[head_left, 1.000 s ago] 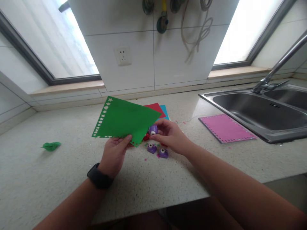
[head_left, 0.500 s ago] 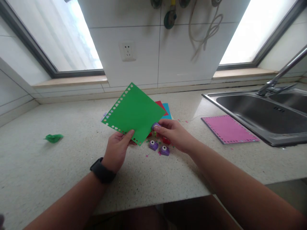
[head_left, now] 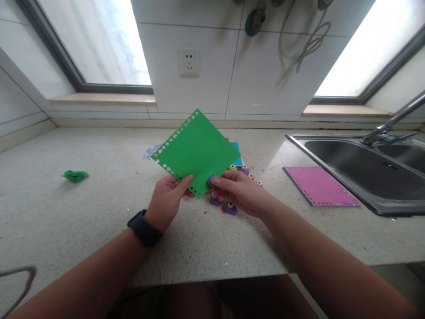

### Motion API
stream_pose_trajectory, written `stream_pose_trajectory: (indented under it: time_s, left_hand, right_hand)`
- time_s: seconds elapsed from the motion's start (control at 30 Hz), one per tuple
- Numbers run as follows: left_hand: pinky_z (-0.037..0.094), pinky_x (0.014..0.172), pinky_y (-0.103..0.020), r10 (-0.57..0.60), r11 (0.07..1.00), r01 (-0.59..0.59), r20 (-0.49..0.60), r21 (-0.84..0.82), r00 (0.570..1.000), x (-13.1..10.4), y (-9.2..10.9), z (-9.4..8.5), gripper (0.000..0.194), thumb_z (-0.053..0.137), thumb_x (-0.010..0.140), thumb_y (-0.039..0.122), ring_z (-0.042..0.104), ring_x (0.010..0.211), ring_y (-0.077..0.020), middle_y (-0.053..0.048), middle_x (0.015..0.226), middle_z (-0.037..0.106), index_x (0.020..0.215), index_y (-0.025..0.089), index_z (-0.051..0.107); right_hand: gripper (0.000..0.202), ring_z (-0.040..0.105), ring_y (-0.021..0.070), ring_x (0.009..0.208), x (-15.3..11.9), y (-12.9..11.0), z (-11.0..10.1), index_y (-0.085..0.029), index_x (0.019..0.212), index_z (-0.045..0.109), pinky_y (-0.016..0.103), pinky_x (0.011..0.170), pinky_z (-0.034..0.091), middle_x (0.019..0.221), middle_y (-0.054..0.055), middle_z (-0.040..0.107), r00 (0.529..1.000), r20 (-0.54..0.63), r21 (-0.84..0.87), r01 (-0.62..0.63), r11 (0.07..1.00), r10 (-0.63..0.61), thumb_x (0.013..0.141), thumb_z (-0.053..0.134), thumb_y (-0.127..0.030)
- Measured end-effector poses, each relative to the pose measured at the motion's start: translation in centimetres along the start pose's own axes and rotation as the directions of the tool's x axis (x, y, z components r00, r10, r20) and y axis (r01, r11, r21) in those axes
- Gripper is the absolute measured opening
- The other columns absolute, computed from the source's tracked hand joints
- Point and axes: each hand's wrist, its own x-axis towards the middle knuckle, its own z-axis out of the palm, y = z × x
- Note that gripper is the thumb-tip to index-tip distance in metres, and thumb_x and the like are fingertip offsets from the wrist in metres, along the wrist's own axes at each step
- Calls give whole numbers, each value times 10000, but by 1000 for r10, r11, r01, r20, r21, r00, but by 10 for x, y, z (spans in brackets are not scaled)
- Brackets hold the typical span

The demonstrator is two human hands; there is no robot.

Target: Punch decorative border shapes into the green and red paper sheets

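Note:
My left hand [head_left: 171,195] pinches the lower edge of a green sheet of paper [head_left: 197,150], thumb on top. Small punched shapes run along the sheet's upper-left and lower-left edges. In my right hand [head_left: 241,190] is a purple craft punch [head_left: 212,180], its thumb pressed on it, at the sheet's lower-right edge. Whether the paper sits inside the punch's slot I cannot tell. More purple punches [head_left: 230,208] stand on the counter just below that hand. Others, including a green punch [head_left: 232,168], are partly hidden behind it.
On the right lies a pink sheet [head_left: 320,185] with punched edges, beside the steel sink [head_left: 335,155]. Blue paper [head_left: 236,153] shows behind the green sheet. A crumpled green piece [head_left: 75,176] rests on the counter [head_left: 99,208] at left. Purple scraps [head_left: 152,151] lie farther back.
The punch in my right hand has moved from beside the green sheet's right corner down to its lower-right edge. The camera view has shifted slightly.

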Motion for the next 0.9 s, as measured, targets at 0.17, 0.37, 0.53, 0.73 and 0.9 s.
stream_pose_trajectory:
  time_s: [0.17,0.37,0.53,0.73,0.9]
  left_hand:
    - [505,510,-252,31,999,-31,2,-7,1000,-1,1,1,287,793,807,418,622,582,-135,-29,727,719,858,143,728]
    - [474,496,-249,30,999,-30,-1,-15,1000,-1,1,1,274,792,805,409,591,539,-118,-28,715,715,836,146,723]
    - [470,499,-248,30,999,-29,12,-29,999,-1,0,2,255,782,819,404,588,538,-115,-21,712,715,830,155,726]
    - [486,527,-240,32,997,-30,25,-70,999,-1,-1,2,235,772,837,388,618,596,-123,-17,739,720,874,159,735]
    - [516,574,-255,21,995,-20,5,-98,1000,-2,0,3,245,786,821,386,638,628,-134,-32,778,735,896,156,750]
  right_hand:
    - [354,558,97,565,0,1,4,-151,846,694,230,495,399,709,25,662,1000,22,-28,22,999,-21,780,829,-472]
    - [382,550,100,551,1,2,9,-149,826,699,229,479,396,688,24,661,1000,5,-28,8,1000,-8,736,858,-484]
    - [381,563,98,553,1,4,14,-149,801,682,222,490,405,682,27,664,1000,-17,-6,-12,1000,11,730,864,-476]
    - [355,560,95,558,1,5,17,-137,815,710,228,518,426,696,36,670,1000,13,-3,-8,1000,8,750,844,-459]
    - [374,569,101,565,2,7,18,-141,823,717,230,509,433,711,41,680,1000,3,10,2,1000,-2,738,847,-480]
